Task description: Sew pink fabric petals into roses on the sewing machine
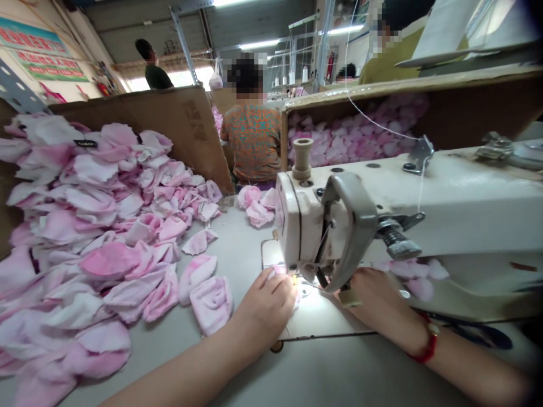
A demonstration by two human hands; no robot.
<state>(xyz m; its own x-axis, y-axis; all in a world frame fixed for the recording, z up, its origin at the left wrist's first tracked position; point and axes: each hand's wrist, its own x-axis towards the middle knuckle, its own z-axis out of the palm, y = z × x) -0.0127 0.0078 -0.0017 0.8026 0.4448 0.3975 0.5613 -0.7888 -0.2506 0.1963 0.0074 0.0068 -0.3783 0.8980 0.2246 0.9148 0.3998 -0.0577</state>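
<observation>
A white sewing machine [449, 186] stands over the right half of the table, its lamp lighting the needle plate [322, 322]. My left hand [271, 299] is left of the needle area, fingers bent and pressed together on a small pink-and-white fabric piece [278, 270]. Most of that piece is hidden under the fingers. Behind the needle area, to its right, is my right hand [373, 294], with a red band on the wrist. The machine's front parts cover its fingertips, so I cannot see whether they hold anything.
A large heap of pink-and-white fabric pieces [93, 226] covers the left side, against a cardboard panel [169, 130]. Several finished-looking pink pieces [254, 206] lie behind the machine head. Dark-handled scissors [479, 333] rest under the arm. A person [254, 141] sits ahead, facing away.
</observation>
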